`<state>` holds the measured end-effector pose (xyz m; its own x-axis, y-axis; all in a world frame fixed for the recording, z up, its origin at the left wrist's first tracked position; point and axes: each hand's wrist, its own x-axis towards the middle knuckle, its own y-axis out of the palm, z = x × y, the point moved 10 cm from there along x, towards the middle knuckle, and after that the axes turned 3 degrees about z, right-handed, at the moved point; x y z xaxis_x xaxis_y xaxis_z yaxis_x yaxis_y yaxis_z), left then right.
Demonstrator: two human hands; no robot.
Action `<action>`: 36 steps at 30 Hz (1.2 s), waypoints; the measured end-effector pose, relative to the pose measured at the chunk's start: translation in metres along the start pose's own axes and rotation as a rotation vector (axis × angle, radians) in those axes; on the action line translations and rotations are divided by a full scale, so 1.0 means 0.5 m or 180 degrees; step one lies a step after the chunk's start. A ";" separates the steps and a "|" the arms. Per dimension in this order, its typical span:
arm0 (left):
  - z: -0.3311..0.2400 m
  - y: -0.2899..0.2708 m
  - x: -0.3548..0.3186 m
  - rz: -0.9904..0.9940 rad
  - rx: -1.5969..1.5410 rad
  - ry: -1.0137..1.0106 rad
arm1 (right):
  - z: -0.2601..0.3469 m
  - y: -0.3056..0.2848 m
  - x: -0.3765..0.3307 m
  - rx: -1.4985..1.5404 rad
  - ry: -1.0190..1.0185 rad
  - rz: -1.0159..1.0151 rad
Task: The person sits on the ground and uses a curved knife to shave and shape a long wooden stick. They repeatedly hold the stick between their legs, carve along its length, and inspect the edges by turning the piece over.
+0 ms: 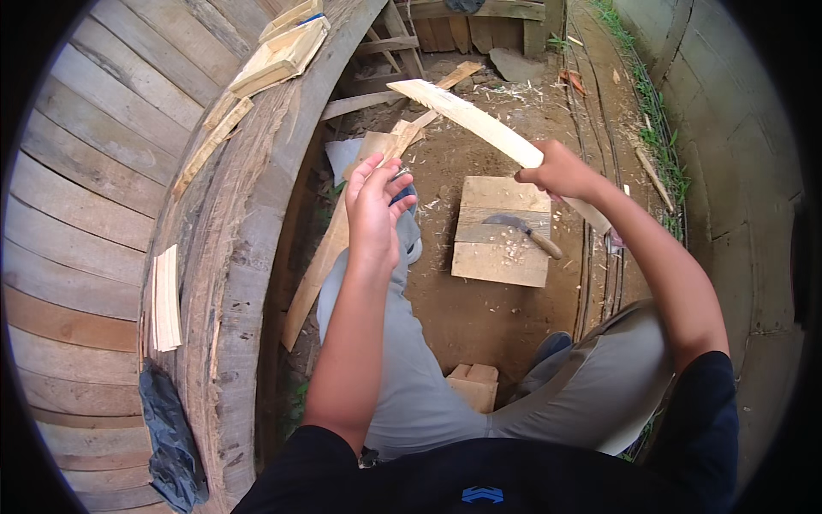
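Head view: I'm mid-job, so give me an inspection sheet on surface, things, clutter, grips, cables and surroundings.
Surface: board on dirt, shavings on both.
Things: pale strip, jagged at its far end; curved knife lying on the board.
Clutter: planks left of the board; box on the thick beam.
Grips: right hand closed on the strip; left hand raised, fingers curled near a shiny bit, held or not unclear.
Cables: dark lines along the ground, right; cannot tell if cables.
Surroundings: grey wall right, wooden slats left.
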<state>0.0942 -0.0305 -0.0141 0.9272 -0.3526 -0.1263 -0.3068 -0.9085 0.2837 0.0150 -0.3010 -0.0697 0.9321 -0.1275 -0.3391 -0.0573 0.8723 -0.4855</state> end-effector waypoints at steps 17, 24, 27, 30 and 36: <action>-0.121 0.147 0.258 0.0422 0.1325 0.0629 | -0.036 0.025 -0.027 0.1993 0.0619 0.0605; 0.132 0.037 0.361 0.1151 0.2412 0.0460 | -0.041 0.049 -0.007 0.2333 0.0537 0.0963; 0.114 0.058 0.345 0.1216 0.2627 0.0621 | -0.046 0.055 0.007 0.2251 0.0585 0.0902; 0.098 0.077 0.326 0.1412 0.2439 0.0644 | -0.018 0.059 0.020 0.1842 0.0508 0.0644; 0.114 0.082 0.327 0.1631 0.2534 0.0635 | -0.015 0.061 0.053 0.2241 0.0280 0.0483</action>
<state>0.2211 -0.1384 -0.0773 0.6372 -0.7705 0.0182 -0.6718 -0.5668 -0.4769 0.0351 -0.2810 -0.0994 0.8983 0.0075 -0.4394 0.0877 0.9767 0.1961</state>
